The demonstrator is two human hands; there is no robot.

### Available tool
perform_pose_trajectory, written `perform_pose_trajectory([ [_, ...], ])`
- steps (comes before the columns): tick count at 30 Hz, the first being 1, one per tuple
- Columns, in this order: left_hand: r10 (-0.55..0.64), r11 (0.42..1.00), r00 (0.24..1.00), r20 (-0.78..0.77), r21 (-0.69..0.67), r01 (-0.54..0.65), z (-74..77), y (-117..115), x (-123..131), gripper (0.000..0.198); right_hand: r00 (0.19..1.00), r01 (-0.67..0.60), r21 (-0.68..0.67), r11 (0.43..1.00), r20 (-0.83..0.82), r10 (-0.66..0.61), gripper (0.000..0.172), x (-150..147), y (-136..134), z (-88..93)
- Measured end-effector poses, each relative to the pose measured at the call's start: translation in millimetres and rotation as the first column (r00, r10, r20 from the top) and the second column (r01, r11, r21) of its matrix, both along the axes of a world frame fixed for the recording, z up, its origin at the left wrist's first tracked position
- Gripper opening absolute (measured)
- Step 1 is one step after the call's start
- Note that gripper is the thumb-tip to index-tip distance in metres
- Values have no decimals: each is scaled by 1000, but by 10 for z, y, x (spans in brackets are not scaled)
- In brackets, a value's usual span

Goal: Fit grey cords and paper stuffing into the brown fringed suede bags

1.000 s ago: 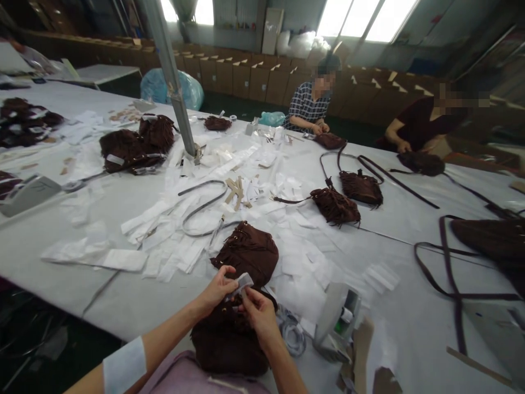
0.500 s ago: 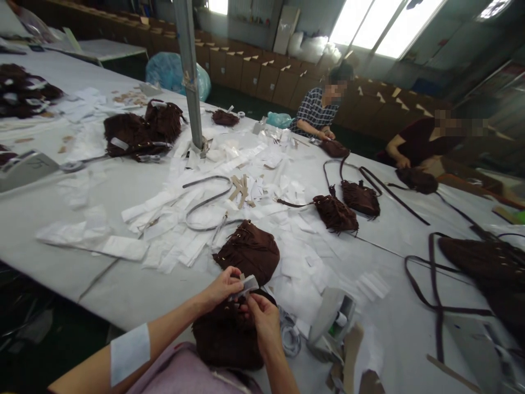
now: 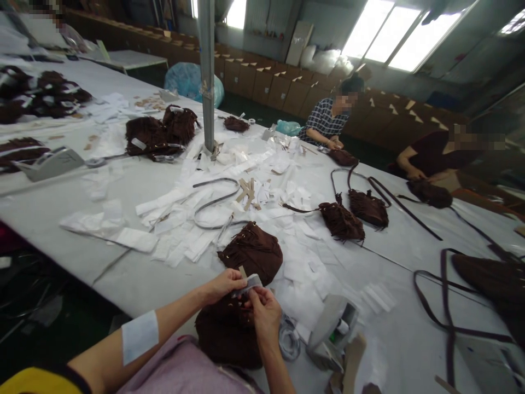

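Between my two hands is a small piece of white wrapping paper (image 3: 253, 280), pinched by the fingertips of both. My left hand (image 3: 226, 285) grips its left end, where a beige strip (image 3: 243, 271) sticks up. My right hand (image 3: 266, 313) closes on the lower right side, partly hiding what is wrapped. Just under the hands lies a dark brown bag (image 3: 227, 334) against my lap, at the table's edge. Directly beyond it rests another brown fringed bag (image 3: 258, 251), with a grey-wrapped strap (image 3: 205, 210) curving away to the left.
A tape dispenser (image 3: 334, 331) and a coil of grey strap (image 3: 289, 340) are at my right. Loose white paper (image 3: 176, 230) covers much of the table. A metal post (image 3: 208, 82) rises from it. More brown bags (image 3: 341, 220) lie farther right, near two seated people.
The view has shifted, so the scene sits slightly farther right. My hands stay together on the white paper, and the beige strip now shows more clearly above my left fingers.
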State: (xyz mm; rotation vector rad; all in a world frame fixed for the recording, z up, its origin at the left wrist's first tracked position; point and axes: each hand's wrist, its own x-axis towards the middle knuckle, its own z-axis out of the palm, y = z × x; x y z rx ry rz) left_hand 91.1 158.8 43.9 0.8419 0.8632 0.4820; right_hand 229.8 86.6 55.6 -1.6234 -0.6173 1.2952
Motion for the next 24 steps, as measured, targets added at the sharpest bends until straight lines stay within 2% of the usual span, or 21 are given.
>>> perform_pose_trajectory([
  [6,-7,999,1000,-20,-39,6,-55,17,-6,42,985,-97,49,994,-135,103,39,131,-46,140],
  [9,-25,998,1000,-3,-56,25,-38,31,-17,43,964,-160,58,985,-207,168,50,181,-74,189],
  [12,-36,998,999,13,-60,36,-26,37,-26,44,957,-203,87,975,-194,216,57,197,-89,160],
  [14,-41,997,999,17,-60,42,-23,32,-31,43,975,-198,100,975,-84,207,47,207,-87,113],
  [16,-52,997,999,18,-61,53,-19,24,-37,42,979,-188,99,977,93,179,34,227,-79,73],
  [18,-68,996,998,15,-63,69,-11,18,-45,41,953,-201,96,975,249,172,28,256,-67,60],
  [24,-128,991,991,-27,-41,127,19,35,-52,40,838,-337,160,928,499,219,20,327,-14,185],
])
